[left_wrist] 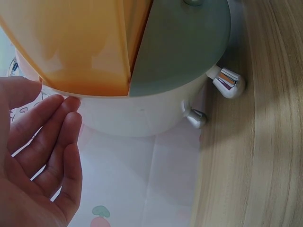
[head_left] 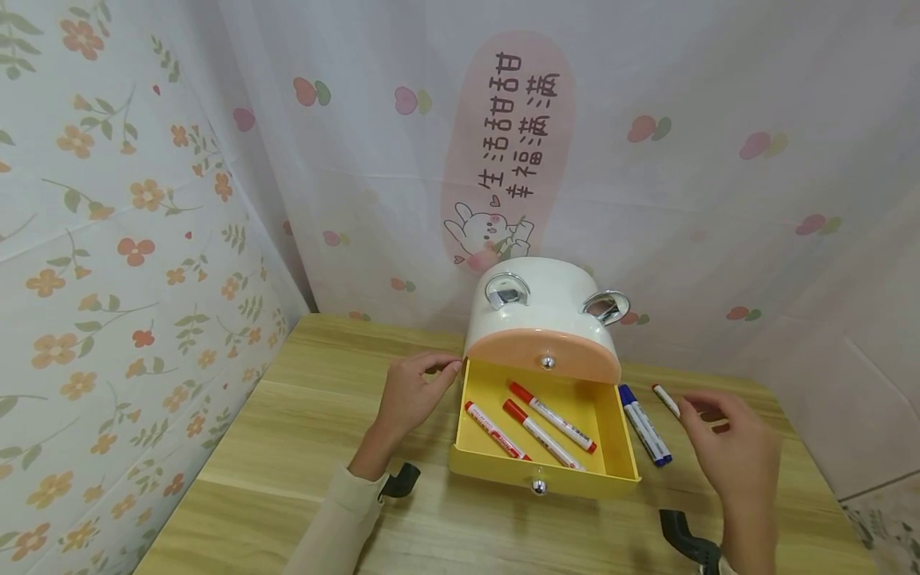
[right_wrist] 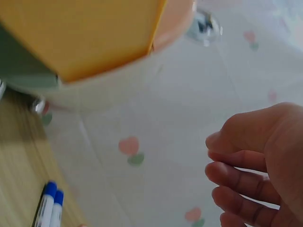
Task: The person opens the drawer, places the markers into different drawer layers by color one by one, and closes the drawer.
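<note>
A white storage box (head_left: 535, 307) with silver ear-like handles stands at the back of the table, its yellow lower drawer (head_left: 544, 471) pulled out. Several red-capped markers (head_left: 549, 426) lie inside. My left hand (head_left: 417, 393) is at the drawer's left rear corner; in the left wrist view its relaxed fingertips (left_wrist: 71, 104) are at the box's edge, with contact unclear. Over the table to the right hovers my right hand (head_left: 740, 447), fingers loosely bent and holding nothing in the right wrist view. Beneath it a red-tipped white marker (head_left: 667, 399) lies partly hidden.
Two blue-capped markers (head_left: 645, 426) lie side by side just right of the drawer. The peach upper drawer (head_left: 542, 351) is closed. Behind the wooden table (head_left: 302, 415) hangs a printed white cloth (head_left: 374, 176); a floral cloth (head_left: 129, 263) lines the left side.
</note>
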`<state>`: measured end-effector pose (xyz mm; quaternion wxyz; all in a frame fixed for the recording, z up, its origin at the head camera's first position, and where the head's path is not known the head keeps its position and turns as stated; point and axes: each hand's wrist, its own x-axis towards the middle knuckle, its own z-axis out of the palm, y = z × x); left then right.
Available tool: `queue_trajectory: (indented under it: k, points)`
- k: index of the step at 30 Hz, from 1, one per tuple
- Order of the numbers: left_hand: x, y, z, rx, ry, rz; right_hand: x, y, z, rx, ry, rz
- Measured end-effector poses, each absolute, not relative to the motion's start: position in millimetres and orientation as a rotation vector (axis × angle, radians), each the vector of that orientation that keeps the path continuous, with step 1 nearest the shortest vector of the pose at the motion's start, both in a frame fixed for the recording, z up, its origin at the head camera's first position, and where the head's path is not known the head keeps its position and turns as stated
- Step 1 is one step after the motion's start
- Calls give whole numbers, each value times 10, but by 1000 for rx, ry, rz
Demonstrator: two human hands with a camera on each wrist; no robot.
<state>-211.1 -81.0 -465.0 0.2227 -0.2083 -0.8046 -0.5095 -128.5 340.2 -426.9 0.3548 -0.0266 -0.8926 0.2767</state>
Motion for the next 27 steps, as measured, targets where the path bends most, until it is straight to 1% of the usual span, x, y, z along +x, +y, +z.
queue_trajectory:
  k: [10,18,23,27]
  points:
    - [-2122,-813,-4662,-557,-2230,-1419,-1322,3793,-4506,-336,-2284,826]
    - [-2135,-816,-4676,-565,-2226,-1425,-1376,4057,-4794,-637,-2493,840]
    - [-2138,-818,-4680,-574,-2222,-1429,-1413,4168,-5016,-679,-2585,918]
    - [-2130,-819,-4669,-578,-2213,-1433,-1430,4206,-5114,-681,-2640,923]
